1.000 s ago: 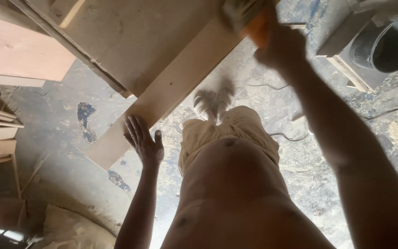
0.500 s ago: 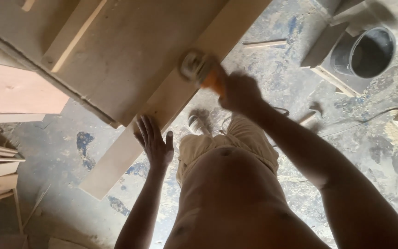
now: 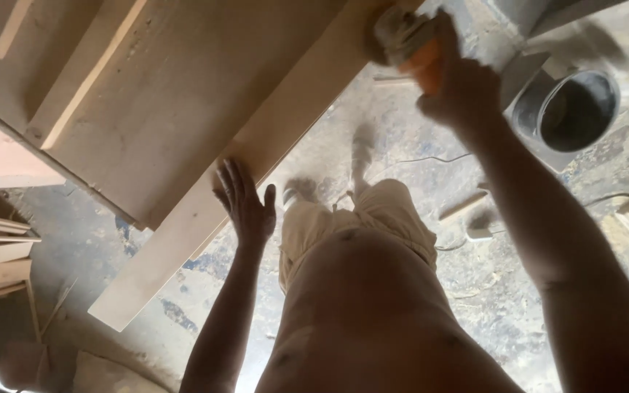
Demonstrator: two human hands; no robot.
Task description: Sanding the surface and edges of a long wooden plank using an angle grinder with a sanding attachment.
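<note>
The left hand [image 3: 245, 204] is lying flat with fingers spread, pressing on the long pale plank [image 3: 205, 211] that is resting slantwise on the worktable [image 3: 176, 94] and overhanging the floor. The right hand [image 3: 464, 91] is wrapped tight around an orange power sander [image 3: 405, 40], which is sitting on the plank's far end, near a black bucket [image 3: 573, 109].

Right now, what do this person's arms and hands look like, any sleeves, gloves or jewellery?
Both arms are bare, with no sleeves anywhere along them. The left hand wears no glove, and no ring or watch shows on it or its wrist. The right hand is also ungloved, though it is motion-blurred, so small details there are unclear. No cables or markings show on either arm.
</note>
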